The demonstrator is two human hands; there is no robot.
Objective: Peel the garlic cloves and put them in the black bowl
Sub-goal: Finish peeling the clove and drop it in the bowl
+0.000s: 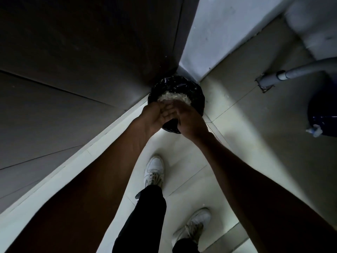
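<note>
I stand over a round bin lined with a black plastic bag (193,88) in the corner of the floor. A pile of pale garlic skins (176,97) lies inside it. Both hands are held together just above the bin's near rim. My left hand (155,117) is turned palm up and slightly cupped. My right hand (190,121) lies back up, its fingers across the left palm. I see no clove in either hand. No black bowl or garlic clove is in view.
A dark door or cabinet face (82,70) fills the left side, with a pale wall corner (209,42) behind the bin. On the tiled floor, a grey hose (300,72) and a dark blue container (322,115) sit at the right. My white shoes (154,172) are below.
</note>
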